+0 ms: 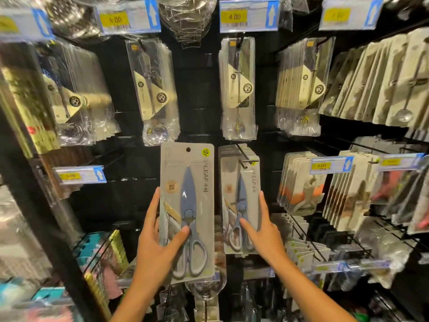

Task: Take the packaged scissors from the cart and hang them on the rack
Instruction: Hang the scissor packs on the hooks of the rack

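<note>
My left hand (160, 238) grips a packaged pair of blue-grey scissors (187, 205) upright in front of the rack, thumb across the front near the handles, fingers behind the left edge. Its hang hole is at the top, free of any hook. Just to the right, a stack of the same scissor packs (240, 198) hangs on a black hook (243, 156). My right hand (262, 226) rests on that stack, thumb on the front card, fingers straight along its right edge. The cart is out of view.
Black pegboard rack (197, 94) with rows of hooks holding packaged spoons and ladles (239, 89) above, other utensil packs (299, 182) to the right, price tags (249, 16) on top. A dark upright post (30, 163) stands at left.
</note>
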The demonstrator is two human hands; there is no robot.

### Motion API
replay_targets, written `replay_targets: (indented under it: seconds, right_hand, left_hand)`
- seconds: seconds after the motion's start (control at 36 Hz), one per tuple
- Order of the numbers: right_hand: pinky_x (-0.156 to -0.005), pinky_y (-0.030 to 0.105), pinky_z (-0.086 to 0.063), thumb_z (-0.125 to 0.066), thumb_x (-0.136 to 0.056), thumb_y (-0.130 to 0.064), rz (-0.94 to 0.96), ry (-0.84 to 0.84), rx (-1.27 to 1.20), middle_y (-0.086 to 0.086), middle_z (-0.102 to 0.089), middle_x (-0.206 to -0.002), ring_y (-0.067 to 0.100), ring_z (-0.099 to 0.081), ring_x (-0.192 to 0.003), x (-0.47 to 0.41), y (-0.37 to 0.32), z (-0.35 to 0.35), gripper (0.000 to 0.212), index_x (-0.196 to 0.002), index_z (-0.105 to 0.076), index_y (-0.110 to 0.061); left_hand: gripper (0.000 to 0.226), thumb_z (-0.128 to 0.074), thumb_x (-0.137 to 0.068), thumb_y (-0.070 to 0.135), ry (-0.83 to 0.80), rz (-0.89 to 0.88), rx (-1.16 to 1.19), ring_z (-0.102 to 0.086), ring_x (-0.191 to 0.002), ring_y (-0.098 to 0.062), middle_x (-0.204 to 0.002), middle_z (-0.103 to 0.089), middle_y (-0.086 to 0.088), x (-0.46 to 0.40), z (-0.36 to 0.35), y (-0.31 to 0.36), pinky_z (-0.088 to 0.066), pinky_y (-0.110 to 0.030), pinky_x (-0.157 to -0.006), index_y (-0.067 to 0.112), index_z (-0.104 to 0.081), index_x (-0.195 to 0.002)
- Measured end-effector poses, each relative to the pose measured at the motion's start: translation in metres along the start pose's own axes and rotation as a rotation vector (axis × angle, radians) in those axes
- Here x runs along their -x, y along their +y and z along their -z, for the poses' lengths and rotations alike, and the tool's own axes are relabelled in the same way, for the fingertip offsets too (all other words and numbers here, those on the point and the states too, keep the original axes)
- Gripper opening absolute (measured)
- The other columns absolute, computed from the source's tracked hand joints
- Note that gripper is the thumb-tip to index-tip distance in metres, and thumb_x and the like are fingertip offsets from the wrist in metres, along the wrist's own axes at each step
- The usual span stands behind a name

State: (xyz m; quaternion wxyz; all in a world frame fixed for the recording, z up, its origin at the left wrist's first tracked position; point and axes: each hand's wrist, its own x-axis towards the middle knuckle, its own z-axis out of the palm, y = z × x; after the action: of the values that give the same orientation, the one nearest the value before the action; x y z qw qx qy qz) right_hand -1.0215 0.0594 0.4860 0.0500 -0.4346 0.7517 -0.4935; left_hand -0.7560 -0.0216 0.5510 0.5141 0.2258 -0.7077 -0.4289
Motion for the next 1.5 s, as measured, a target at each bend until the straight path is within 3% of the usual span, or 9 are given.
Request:
replay_targets:
  seconds: [0.14, 0.28, 0.47, 0.61, 0.83, 0.97, 1.14, 1.28, 1.5]
  right_hand:
    - [-0.091, 0.048, -0.060, -0.063, -0.098, -0.045, 0.039, 0.014, -0.015, 0.001, -0.056, -0.148, 0.026, -0.067, -0.116, -0.007, 0.003, -0.005, 0.097, -0.151, 0.018, -0.061]
    - [-0.117, 0.042, -0.033, -0.068, -0.096, -0.038, 0.052, 0.104, -0.074, -0.009, -0.025, -0.164, 0.020, -0.028, -0.150, 0.001, 0.004, -0.009, 0.092, -0.151, 0.002, -0.065]
    - [-0.112, 0.032, -0.048, -0.070, -0.094, -0.033, 0.124, -0.027, -0.435, -0.021, -0.061, -0.135, -0.002, -0.055, -0.129, 0.027, -0.030, 0.001, 0.063, -0.150, -0.043, -0.039]
    - [-0.097, 0.023, -0.056, -0.067, -0.096, -0.035, 0.200, -0.187, -0.565, -0.019, -0.063, -0.131, 0.010, -0.067, -0.118, 0.042, -0.063, 0.009, 0.068, -0.150, -0.032, -0.057]
    - [-0.083, 0.053, -0.062, -0.062, -0.100, -0.008, 0.190, -0.143, -0.507, -0.006, -0.072, -0.112, 0.028, -0.076, -0.090, 0.050, -0.067, 0.017, 0.074, -0.151, -0.034, -0.053]
    - [-0.090, 0.048, -0.061, -0.063, -0.100, -0.012, 0.152, -0.111, -0.471, -0.007, -0.072, -0.117, 0.023, -0.075, -0.097, 0.058, -0.045, 0.016, 0.072, -0.151, -0.035, -0.054]
    - [-0.085, 0.038, -0.064, -0.062, -0.101, -0.014, 0.110, -0.095, -0.436, -0.018, -0.069, -0.122, 0.014, -0.075, -0.103, 0.068, -0.027, 0.014, 0.071, -0.151, -0.034, -0.055]
    - [-0.078, 0.036, -0.065, -0.062, -0.101, -0.012, 0.103, -0.037, -0.408, -0.014, -0.070, -0.118, 0.016, -0.076, -0.096, 0.067, -0.019, 0.024, 0.071, -0.150, -0.035, -0.056]
    - [-0.077, 0.025, -0.062, -0.061, -0.101, -0.013, 0.098, 0.017, -0.375, -0.016, -0.072, -0.113, 0.012, -0.076, -0.095, 0.054, -0.009, 0.043, 0.070, -0.151, -0.035, -0.055]
  left_hand:
    - [0.095, -0.079, -0.080, 0.027, -0.006, 0.003, 0.021, -0.056, -0.134, -0.001, -0.152, -0.046, 0.033, -0.001, 0.000, 0.001, -0.057, -0.037, -0.103, 0.055, -0.030, -0.156]
    - [0.094, -0.079, -0.080, 0.029, -0.008, -0.009, 0.037, -0.054, -0.136, -0.001, -0.153, -0.044, 0.034, -0.001, 0.001, -0.001, -0.054, -0.028, -0.104, 0.056, -0.031, -0.155]
    - [0.094, -0.080, -0.083, 0.024, -0.031, -0.002, 0.008, -0.052, -0.140, -0.006, -0.157, -0.044, 0.027, 0.001, -0.006, -0.007, -0.052, -0.046, -0.110, 0.057, -0.029, -0.155]
    - [0.095, -0.082, -0.084, 0.023, -0.040, -0.004, 0.007, -0.053, -0.139, -0.006, -0.155, -0.045, 0.029, 0.003, -0.018, -0.008, -0.054, -0.047, -0.108, 0.057, -0.029, -0.155]
    - [0.098, -0.083, -0.082, 0.023, -0.113, 0.030, 0.100, -0.056, -0.138, -0.015, -0.157, -0.046, 0.020, 0.011, -0.039, -0.010, -0.059, -0.028, -0.096, 0.059, -0.027, -0.154]
    - [0.107, -0.089, -0.079, 0.034, -0.238, 0.080, 0.114, -0.056, -0.139, -0.019, -0.160, -0.044, 0.010, 0.013, -0.042, -0.018, -0.057, -0.046, -0.103, 0.062, -0.020, -0.155]
    - [0.115, -0.092, -0.075, 0.032, -0.316, 0.143, 0.089, -0.058, -0.136, -0.012, -0.156, -0.049, 0.009, 0.013, -0.050, -0.031, -0.056, -0.028, -0.101, 0.066, -0.015, -0.153]
    - [0.120, -0.091, -0.079, 0.026, -0.370, 0.137, 0.011, -0.059, -0.132, -0.003, -0.150, -0.050, 0.028, 0.007, -0.065, -0.031, -0.056, -0.040, -0.105, 0.064, -0.006, -0.156]
    - [0.121, -0.086, -0.083, 0.015, -0.401, 0.127, -0.022, -0.060, -0.131, -0.007, -0.156, -0.050, 0.009, -0.006, -0.093, -0.022, -0.056, -0.036, -0.103, 0.059, -0.003, -0.158]
